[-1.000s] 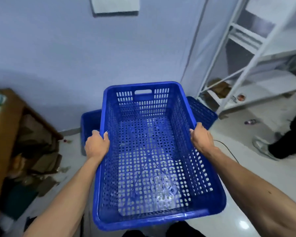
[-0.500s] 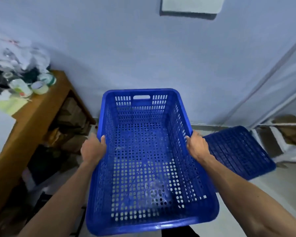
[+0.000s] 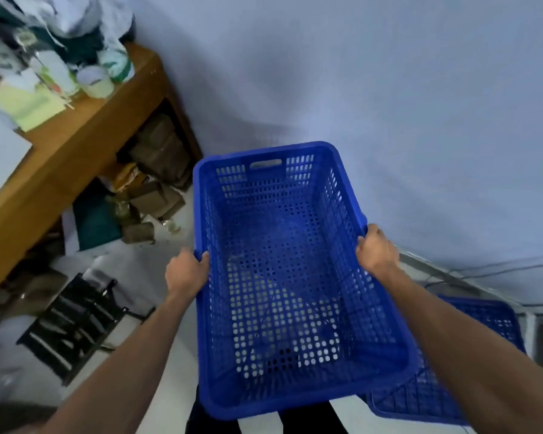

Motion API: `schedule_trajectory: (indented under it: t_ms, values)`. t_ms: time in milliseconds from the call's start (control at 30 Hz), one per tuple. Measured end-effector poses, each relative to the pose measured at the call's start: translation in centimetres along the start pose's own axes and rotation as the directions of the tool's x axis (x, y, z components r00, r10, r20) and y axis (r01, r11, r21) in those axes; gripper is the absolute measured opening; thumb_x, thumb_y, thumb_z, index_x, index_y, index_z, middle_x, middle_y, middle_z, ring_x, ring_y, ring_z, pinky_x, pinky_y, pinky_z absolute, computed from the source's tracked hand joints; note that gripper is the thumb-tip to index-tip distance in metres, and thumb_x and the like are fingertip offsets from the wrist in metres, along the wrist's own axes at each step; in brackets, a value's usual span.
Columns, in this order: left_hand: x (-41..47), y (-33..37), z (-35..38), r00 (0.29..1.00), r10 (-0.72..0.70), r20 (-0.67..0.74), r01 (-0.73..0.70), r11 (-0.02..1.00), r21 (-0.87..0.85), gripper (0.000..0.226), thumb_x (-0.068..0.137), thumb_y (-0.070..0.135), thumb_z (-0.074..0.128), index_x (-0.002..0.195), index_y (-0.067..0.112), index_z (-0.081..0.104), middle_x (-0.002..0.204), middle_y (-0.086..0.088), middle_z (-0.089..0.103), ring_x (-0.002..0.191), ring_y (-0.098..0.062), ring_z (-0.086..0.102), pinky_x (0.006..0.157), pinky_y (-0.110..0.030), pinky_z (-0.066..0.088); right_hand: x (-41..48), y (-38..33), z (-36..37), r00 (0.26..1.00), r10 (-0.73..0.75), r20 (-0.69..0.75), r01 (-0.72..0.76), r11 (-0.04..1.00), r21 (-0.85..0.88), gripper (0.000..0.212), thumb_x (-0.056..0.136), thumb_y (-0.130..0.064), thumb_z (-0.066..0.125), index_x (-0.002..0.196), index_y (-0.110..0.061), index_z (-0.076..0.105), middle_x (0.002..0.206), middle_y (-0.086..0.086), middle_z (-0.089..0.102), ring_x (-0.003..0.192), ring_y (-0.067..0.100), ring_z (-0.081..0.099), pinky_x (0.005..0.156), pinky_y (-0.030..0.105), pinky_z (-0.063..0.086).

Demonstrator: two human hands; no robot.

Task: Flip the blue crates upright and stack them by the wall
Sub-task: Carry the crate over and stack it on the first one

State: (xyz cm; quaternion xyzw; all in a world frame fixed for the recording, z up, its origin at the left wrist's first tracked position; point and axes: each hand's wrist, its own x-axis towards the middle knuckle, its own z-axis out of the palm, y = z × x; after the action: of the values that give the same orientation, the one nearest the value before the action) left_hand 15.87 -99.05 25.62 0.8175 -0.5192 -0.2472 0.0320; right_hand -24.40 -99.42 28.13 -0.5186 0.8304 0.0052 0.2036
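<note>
I hold an upright blue perforated crate (image 3: 282,277) in the air in front of me, its open top facing up and its handle slot at the far end. My left hand (image 3: 185,270) grips the left long rim. My right hand (image 3: 376,250) grips the right long rim. A second blue crate (image 3: 470,364) lies upside down on the floor at the lower right, partly hidden behind my right forearm and the held crate. The pale wall (image 3: 358,89) rises just beyond the far end of the held crate.
A wooden desk (image 3: 76,145) with cups and papers stands at the left, with cardboard boxes (image 3: 160,151) underneath. A black folded rack (image 3: 72,321) lies on the floor at the lower left. Cables (image 3: 496,270) run along the wall base at the right.
The view has swung left and tilted. The held crate stays gripped by both hands and now faces the wall beside the desk; the upside-down crate has slipped to the lower right.
</note>
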Motion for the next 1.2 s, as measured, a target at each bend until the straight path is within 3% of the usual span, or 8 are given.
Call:
schedule_trajectory:
  t_ms: [167,400,500,667,733,867,1033,1200]
  values:
    - [1.8,-0.4,3.9,0.992,-0.096,0.087,0.1,0.994,-0.041,0.041,0.095,0.045,0.052,0.107,0.005,0.052,0.096,-0.014,0.064,0.081,-0.032,0.058,0.063,-0.035,0.042,6.3,-2.3,2.1,0.99,0.063,0.123,-0.077,0.99,0.117,0.043,0.089,-0.011,0.048,0.131,-0.006,0.051,0.126,0.025,0.052,0.106,0.042,0.057,0.091,0.046,0.048]
    - [3.3,-0.8,8.2,0.988,-0.106,0.112,0.124,0.979,-0.161,0.028,0.094,0.038,0.056,0.094,0.011,0.05,0.086,-0.005,0.061,0.072,-0.022,0.055,0.059,-0.032,0.042,11.5,-3.1,6.6,0.994,0.103,0.026,-0.105,0.993,0.055,0.047,0.09,-0.014,0.052,0.136,-0.008,0.047,0.128,0.023,0.046,0.114,0.044,0.05,0.095,0.048,0.044]
    - [2.0,-0.3,9.6,0.984,-0.133,0.119,0.163,0.943,-0.291,0.025,0.092,0.036,0.058,0.092,0.012,0.051,0.081,-0.003,0.061,0.074,-0.024,0.06,0.064,-0.037,0.051,13.4,-2.9,6.7,0.997,0.064,-0.031,-0.064,0.998,0.0,0.042,0.092,-0.013,0.052,0.133,-0.007,0.048,0.124,0.024,0.047,0.112,0.043,0.049,0.092,0.048,0.046]
    - [0.0,0.7,11.7,0.979,-0.18,0.096,0.203,0.905,-0.375,0.024,0.092,0.038,0.058,0.089,0.016,0.048,0.073,0.005,0.056,0.07,-0.022,0.056,0.063,-0.033,0.041,17.2,-5.0,5.6,0.986,-0.101,-0.134,0.084,0.988,-0.128,0.036,0.096,-0.016,0.05,0.131,-0.007,0.049,0.122,0.023,0.048,0.112,0.041,0.048,0.084,0.047,0.046]
    - [-0.7,1.3,12.0,0.976,-0.189,0.11,0.217,0.885,-0.412,0.025,0.093,0.04,0.056,0.09,0.017,0.048,0.074,0.003,0.059,0.069,-0.021,0.059,0.063,-0.035,0.046,18.4,-6.2,4.9,0.977,-0.156,-0.144,0.133,0.978,-0.159,0.036,0.097,-0.016,0.05,0.132,-0.007,0.048,0.123,0.022,0.048,0.112,0.04,0.047,0.082,0.047,0.046]
    - [-1.2,3.6,12.4,0.956,-0.215,0.2,0.284,0.845,-0.453,0.031,0.095,0.038,0.056,0.102,0.009,0.048,0.088,-0.007,0.066,0.079,-0.027,0.065,0.074,-0.044,0.055,20.7,-8.7,3.5,0.981,-0.167,-0.099,0.149,0.974,-0.172,0.043,0.095,-0.014,0.053,0.137,-0.007,0.045,0.128,0.022,0.046,0.117,0.04,0.045,0.09,0.048,0.044]
    - [-1.4,5.2,13.4,0.917,-0.258,0.304,0.388,0.757,-0.526,0.033,0.098,0.039,0.049,0.114,0.011,0.047,0.099,-0.008,0.066,0.087,-0.029,0.068,0.081,-0.046,0.057,23.2,-11.1,2.8,0.974,-0.221,-0.039,0.207,0.95,-0.232,0.048,0.095,-0.018,0.055,0.14,-0.01,0.043,0.128,0.021,0.047,0.116,0.039,0.047,0.094,0.047,0.042]
    - [0.0,5.4,14.0,0.887,-0.337,0.316,0.462,0.667,-0.585,0.036,0.1,0.04,0.046,0.094,0.006,0.056,0.089,-0.013,0.069,0.078,-0.03,0.068,0.078,-0.048,0.056,24.8,-13.6,3.9,0.961,-0.275,-0.006,0.263,0.925,-0.273,0.051,0.093,-0.018,0.055,0.141,-0.009,0.042,0.127,0.021,0.048,0.114,0.039,0.048,0.095,0.047,0.039]
